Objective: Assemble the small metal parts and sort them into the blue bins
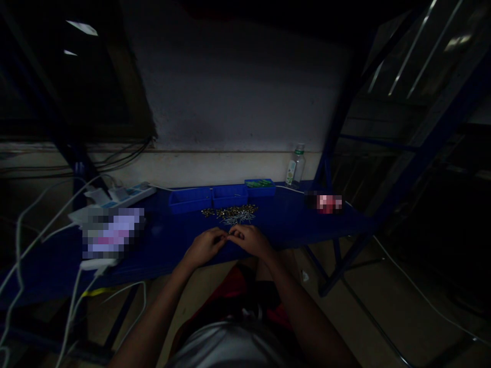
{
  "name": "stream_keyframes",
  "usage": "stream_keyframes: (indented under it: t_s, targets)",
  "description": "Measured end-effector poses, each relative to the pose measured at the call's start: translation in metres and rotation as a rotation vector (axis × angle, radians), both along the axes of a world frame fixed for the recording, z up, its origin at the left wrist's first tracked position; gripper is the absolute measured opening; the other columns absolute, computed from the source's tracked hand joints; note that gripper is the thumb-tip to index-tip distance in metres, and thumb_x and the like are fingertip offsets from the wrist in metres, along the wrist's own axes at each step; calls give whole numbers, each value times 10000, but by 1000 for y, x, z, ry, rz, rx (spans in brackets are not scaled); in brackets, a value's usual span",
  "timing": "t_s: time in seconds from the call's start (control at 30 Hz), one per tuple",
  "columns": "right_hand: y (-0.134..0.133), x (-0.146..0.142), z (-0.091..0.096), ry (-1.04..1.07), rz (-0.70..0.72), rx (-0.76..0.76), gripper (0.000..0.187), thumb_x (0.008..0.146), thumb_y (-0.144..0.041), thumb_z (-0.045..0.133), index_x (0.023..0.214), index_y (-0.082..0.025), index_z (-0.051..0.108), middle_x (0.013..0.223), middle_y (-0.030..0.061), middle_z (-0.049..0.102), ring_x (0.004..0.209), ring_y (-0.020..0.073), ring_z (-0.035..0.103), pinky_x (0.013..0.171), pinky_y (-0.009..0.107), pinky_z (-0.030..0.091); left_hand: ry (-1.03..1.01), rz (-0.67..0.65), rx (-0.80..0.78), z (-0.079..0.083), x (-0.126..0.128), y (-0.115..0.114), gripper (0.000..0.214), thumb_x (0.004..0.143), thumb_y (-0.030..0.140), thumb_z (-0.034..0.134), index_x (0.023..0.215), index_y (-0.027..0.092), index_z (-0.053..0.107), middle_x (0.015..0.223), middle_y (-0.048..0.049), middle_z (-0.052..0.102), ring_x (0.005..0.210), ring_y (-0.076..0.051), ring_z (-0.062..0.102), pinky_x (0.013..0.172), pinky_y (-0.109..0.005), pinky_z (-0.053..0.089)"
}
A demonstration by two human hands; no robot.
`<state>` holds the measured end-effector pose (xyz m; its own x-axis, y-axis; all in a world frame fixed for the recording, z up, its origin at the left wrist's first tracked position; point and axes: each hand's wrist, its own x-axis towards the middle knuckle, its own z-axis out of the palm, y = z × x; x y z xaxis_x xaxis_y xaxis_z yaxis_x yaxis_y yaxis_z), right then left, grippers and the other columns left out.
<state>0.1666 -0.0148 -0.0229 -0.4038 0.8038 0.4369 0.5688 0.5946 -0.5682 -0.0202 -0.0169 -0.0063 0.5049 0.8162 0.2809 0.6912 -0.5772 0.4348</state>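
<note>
The person's left hand [205, 248] and right hand [251, 240] rest side by side at the near edge of a blue table [291, 222]. Both are loosely curled, with the fingertips [226, 235] meeting in the middle. The room is very dim, and I cannot tell whether anything small is pinched between them. Just beyond the hands, a little farther onto the table, lies a scattered pile of small metal parts [232, 211], apart from the fingers. Behind the pile, a row of shallow blue trays [190, 200] stands along the far side. The rightmost tray [260, 187] holds something green. To the right of the trays, a clear plastic bottle [296, 166] stands upright against the pale wall [238, 92]. On the far left of the table lies a white power strip [128, 193], and white cables [23, 240] trail from that side over the table's left edge. Dark blue metal framing [345, 112] rises at the right.
</note>
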Motion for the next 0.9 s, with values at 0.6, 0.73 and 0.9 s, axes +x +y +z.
stream_keyframes:
  t_s: [0.6,0.73,0.9]
  targets:
    - [4,-1,-2,-46,-11,21,136,776,-282,578,882,-201,608,736,-18,599,642,84,518,603,184,355,-200,28,-44,-4,-1,0,246,812,340,452,847,172,629,797,-24,640,706,-147,567,663,-234,424]
    - [5,-1,-3,-65,-6,36,131,774,-283,581,881,-212,606,745,-22,586,649,85,510,608,189,348,-194,-2,-50,-3,-2,-1,216,804,323,472,838,180,631,786,-12,634,683,-138,554,634,-223,412]
    - [4,-1,-3,-66,-3,44,139,788,-295,563,896,-216,602,758,-19,582,662,88,514,619,192,351,-205,-12,-45,-1,-2,-2,196,800,289,472,846,176,625,794,-13,632,705,-142,556,642,-222,412]
